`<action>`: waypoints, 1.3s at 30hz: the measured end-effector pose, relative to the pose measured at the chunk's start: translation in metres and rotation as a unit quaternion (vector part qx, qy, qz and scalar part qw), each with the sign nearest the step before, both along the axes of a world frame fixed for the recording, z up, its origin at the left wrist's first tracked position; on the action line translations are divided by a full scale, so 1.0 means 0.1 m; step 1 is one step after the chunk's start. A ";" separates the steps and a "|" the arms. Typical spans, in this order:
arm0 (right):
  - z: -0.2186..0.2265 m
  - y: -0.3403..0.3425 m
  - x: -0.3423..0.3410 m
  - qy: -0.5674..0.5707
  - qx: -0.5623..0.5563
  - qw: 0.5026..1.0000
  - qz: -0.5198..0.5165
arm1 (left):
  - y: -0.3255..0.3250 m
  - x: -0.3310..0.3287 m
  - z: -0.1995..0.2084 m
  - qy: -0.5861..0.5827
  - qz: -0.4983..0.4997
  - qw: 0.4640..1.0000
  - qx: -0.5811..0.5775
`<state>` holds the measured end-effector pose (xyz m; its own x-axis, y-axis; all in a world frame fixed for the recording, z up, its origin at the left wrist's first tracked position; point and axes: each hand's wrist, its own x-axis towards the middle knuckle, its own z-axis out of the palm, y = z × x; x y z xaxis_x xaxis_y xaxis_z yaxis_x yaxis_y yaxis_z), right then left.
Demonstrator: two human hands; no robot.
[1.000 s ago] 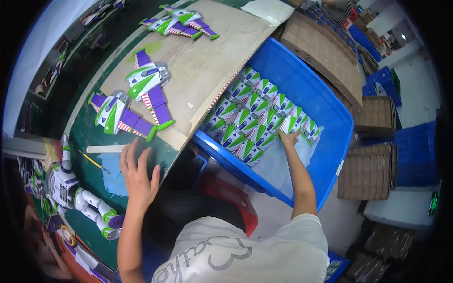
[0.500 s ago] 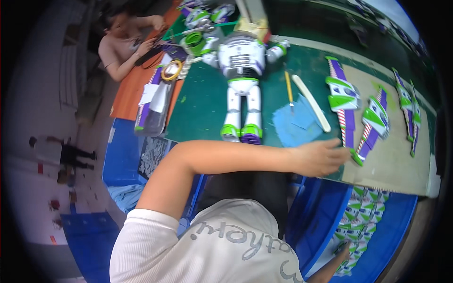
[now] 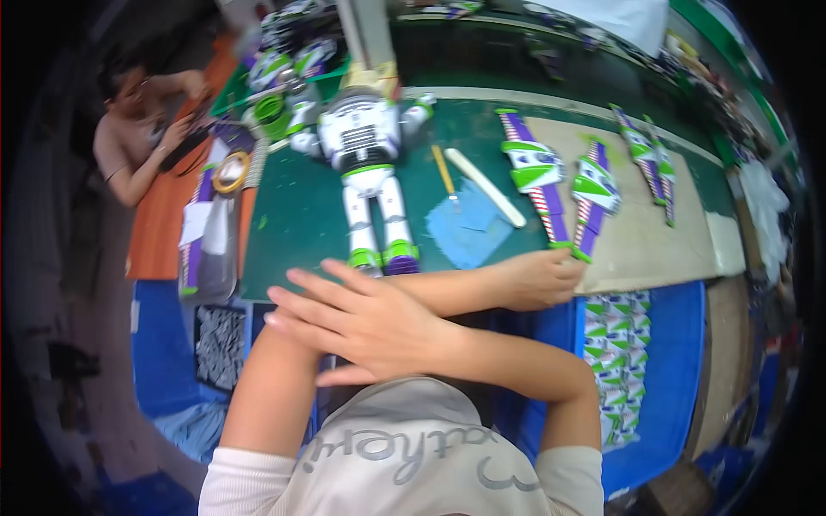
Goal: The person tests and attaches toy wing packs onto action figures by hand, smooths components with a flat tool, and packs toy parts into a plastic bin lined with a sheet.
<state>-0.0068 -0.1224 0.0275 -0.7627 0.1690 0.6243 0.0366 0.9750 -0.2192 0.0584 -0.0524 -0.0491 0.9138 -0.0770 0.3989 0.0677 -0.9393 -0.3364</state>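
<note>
On your worktop [image 3: 292, 232], the figure [image 3: 367, 150] lies near twelve o'clock, wings [image 3: 535, 163] at one; the tub [image 3: 669, 370] at two holds more.

From the head, one fisheye looks down and forward over the nearby green workbench [image 3: 292, 215].

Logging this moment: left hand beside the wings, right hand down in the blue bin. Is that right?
Not quite: the right hand isn't in the blue bin; the head view shows it spread over the left arm. The left hand is beside the wings.
</note>
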 end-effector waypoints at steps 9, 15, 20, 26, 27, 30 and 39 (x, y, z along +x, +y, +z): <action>-0.67 0.37 1.66 0.131 -0.048 0.888 -0.437 | 0.34 -0.10 -0.29 -0.263 0.218 0.540 -0.769; -0.86 0.59 1.94 0.118 -0.304 0.762 -0.559 | 0.51 0.01 -0.21 -0.214 0.169 0.254 -0.928; -0.56 0.84 2.07 0.232 -0.140 0.735 -0.621 | -0.03 -0.57 0.51 -0.235 0.207 0.342 -0.886; -0.30 1.18 2.01 0.379 -0.210 0.703 -0.564 | -0.46 -1.87 0.59 -0.179 0.204 0.595 -0.756; -0.28 1.18 1.96 0.312 -0.284 0.728 -0.541 | -0.46 -2.06 0.53 -0.230 0.217 0.578 -0.753; -0.32 1.15 1.57 0.265 -0.334 0.768 -0.479 | -0.39 -2.30 0.52 -0.429 0.329 0.481 -0.691; 0.25 1.07 1.15 0.172 -0.160 0.896 -0.376 | -0.26 -2.84 0.75 -0.438 0.364 0.591 -0.571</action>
<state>0.1077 -0.0156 0.0529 -0.1305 0.7672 0.6280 0.5338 0.5881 -0.6076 -0.2255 -0.0787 0.0256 -0.0571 0.9860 0.1566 0.2725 -0.1355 0.9526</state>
